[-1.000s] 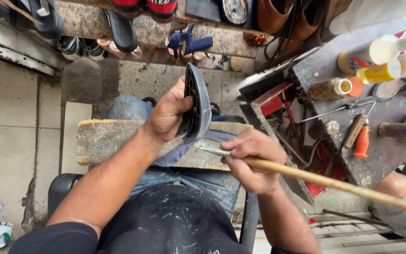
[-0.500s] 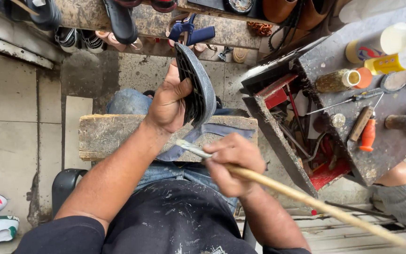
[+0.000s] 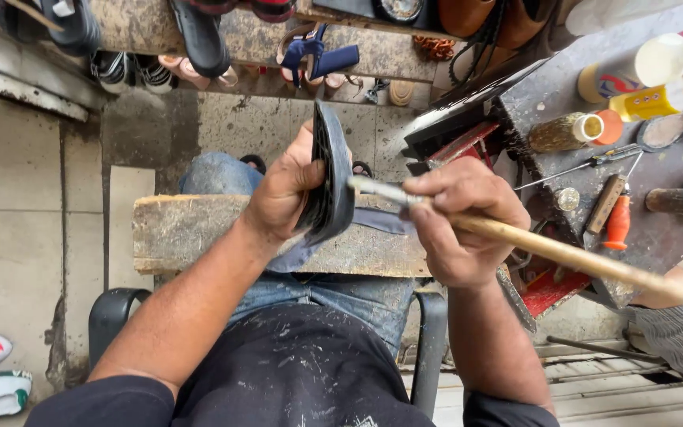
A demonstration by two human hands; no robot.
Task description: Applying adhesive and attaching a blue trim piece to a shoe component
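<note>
Sole, dark and thin, is standing on edge over the wooden block lying across the person's lap. It's curving slightly, its black face worn grey in patches, its top end rising above the fingers. Left hand is wrapping around it from the left, thumb up along the edge, gripping it firmly. Right hand is closing tight on a long-handled tool, its pale wooden handle running off to the lower right and its metal tip meeting the sole's right face.

Over on the dark table at the right, containers are crowding the far corner: a yellow bottle lying on its side, a white round-capped one above it, and a gold cylinder with an orange lid beside it. An orange-handled tool is lying near the table's front edge. Shoes are lining the stone ledge along the top.
</note>
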